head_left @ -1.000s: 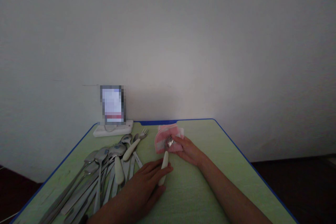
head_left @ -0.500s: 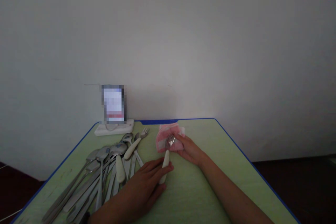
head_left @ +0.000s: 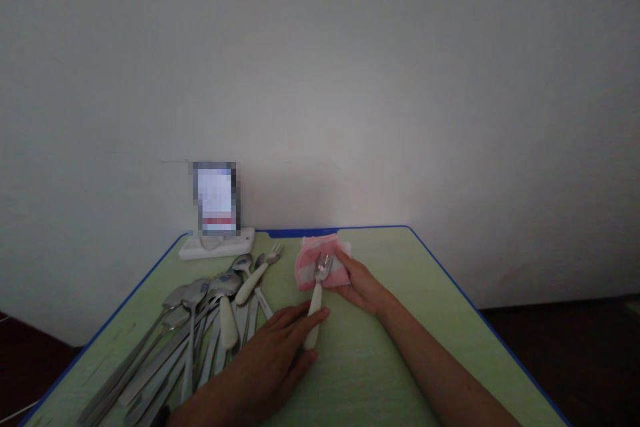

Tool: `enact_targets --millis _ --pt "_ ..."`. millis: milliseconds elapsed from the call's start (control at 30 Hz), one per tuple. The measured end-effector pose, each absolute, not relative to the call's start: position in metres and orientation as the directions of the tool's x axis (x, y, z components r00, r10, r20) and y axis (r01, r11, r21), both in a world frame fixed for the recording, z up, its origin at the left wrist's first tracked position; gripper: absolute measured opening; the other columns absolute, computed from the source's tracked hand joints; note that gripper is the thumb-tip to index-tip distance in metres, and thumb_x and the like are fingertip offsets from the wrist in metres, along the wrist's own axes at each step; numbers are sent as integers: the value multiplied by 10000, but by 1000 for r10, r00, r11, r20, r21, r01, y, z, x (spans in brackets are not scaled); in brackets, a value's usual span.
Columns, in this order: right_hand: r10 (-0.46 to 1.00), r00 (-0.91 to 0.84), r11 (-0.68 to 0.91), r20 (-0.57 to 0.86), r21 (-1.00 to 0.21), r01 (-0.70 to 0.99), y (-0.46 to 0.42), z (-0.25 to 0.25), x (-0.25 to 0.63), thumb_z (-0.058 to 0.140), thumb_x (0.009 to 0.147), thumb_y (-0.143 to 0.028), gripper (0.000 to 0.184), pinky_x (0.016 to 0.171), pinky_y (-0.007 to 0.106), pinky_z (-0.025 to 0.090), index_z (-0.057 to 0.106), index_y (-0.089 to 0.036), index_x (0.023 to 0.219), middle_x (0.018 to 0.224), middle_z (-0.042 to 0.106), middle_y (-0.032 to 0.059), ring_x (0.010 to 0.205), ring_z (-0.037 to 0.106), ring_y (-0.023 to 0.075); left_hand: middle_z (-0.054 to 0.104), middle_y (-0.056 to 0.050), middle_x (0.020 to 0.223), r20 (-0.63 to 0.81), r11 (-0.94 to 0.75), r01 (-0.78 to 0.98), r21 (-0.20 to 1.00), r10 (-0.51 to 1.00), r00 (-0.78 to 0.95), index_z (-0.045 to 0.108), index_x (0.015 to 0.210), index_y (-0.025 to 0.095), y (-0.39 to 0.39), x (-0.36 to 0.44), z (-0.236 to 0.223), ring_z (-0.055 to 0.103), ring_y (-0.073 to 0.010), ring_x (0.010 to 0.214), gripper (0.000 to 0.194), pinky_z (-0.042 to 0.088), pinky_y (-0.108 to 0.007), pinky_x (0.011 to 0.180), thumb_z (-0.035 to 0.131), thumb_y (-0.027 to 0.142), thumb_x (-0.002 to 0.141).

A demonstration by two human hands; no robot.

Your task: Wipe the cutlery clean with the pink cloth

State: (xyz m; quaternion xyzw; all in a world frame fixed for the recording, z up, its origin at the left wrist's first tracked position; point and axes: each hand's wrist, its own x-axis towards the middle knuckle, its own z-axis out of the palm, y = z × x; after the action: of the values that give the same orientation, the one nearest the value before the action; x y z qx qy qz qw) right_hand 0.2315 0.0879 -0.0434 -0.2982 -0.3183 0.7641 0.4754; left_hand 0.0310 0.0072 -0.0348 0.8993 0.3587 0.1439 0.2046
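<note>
My left hand [head_left: 280,340] grips the white handle of a fork [head_left: 315,303] that points away from me, its metal tines resting on a pink cloth [head_left: 310,267]. My right hand [head_left: 363,287] holds that folded pink cloth against the fork's head, fingers closed on the cloth. Both hands rest low on the green table [head_left: 380,360].
A pile of cutlery [head_left: 200,327], several metal spoons and white-handled pieces, lies at the left of the table. At the back left a white stand [head_left: 217,245] holds an upright card or screen. The table has a blue edge and stands against a plain wall.
The utensil has turned in my left hand so its tines now show on the cloth. The cloth and my right hand shifted slightly around its head.
</note>
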Motion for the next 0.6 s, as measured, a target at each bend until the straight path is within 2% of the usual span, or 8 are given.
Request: enact_targets --millis 100,233,433,600 --pt "911 -373 -365 -175 -764 -532 89 -44 232 601 773 -474 414 758 313 498 640 -127 994 969 684 92 841 634 175 460 -68 1384 111 -632 603 486 729 675 273 1415 272 7 32 -36 417 -217 1265 517 367 -421 1056 425 245 922" --pt "914 -362 -361 -182 -771 -525 89 -47 233 640 751 -438 366 748 303 498 647 -134 955 934 688 77 817 631 162 460 -85 1385 138 -623 608 492 745 653 172 1448 243 8 32 -39 440 -215 1248 580 376 -421 1050 418 237 923" --pt "917 -371 -340 -148 -777 -530 86 -45 232 701 706 -362 286 755 308 497 663 -129 867 872 687 54 763 622 143 464 -52 1391 119 -672 600 434 703 701 346 1380 275 10 32 -38 427 -216 1262 460 379 -442 1046 384 188 930" --pt "920 -373 -320 -125 -789 -524 85 -46 232 711 694 -339 283 753 305 488 656 -122 868 825 686 49 740 623 142 381 -33 1448 137 -721 558 411 654 744 343 1382 301 10 31 -37 313 -230 1336 492 342 -459 1070 441 208 909"
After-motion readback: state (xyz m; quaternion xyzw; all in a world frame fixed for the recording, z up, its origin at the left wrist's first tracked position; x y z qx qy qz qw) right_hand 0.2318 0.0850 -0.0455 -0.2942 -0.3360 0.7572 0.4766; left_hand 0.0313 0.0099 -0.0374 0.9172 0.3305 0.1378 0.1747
